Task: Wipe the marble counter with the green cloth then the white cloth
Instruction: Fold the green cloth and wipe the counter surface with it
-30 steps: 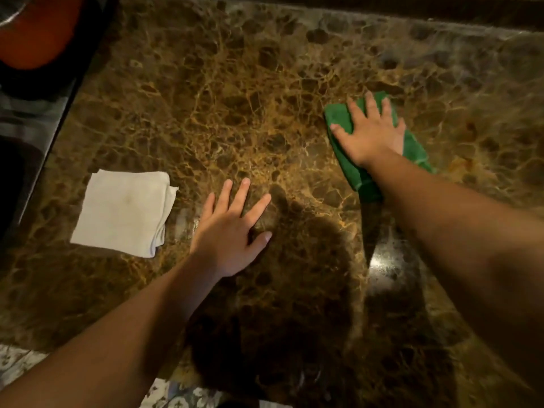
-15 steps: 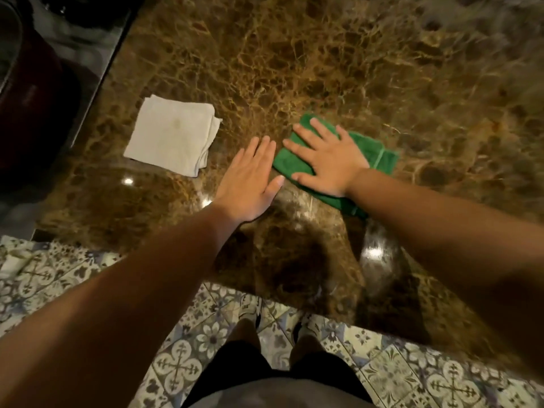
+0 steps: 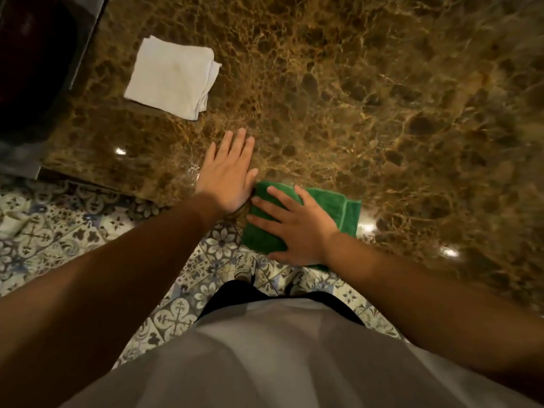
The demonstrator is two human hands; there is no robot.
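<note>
My right hand (image 3: 297, 228) lies flat with spread fingers on the folded green cloth (image 3: 332, 204), pressing it onto the brown marble counter (image 3: 368, 113) right at the near edge. The cloth's near-left corner overhangs that edge. My left hand (image 3: 228, 172) rests palm down on the bare marble just left of the green cloth, its thumb touching the cloth's corner, holding nothing. A folded white cloth (image 3: 172, 76) lies untouched on the counter farther back and to the left.
A dark sink or cooktop (image 3: 35, 69) with a metal rim borders the counter on the left. Patterned floor tiles (image 3: 53, 231) and my feet show below the counter's near edge. My grey shirt fills the bottom of the view.
My right hand has dragged the green cloth from the far right toward me, down to the near edge beside my left hand. The view has tilted downward. The white cloth stayed put.
</note>
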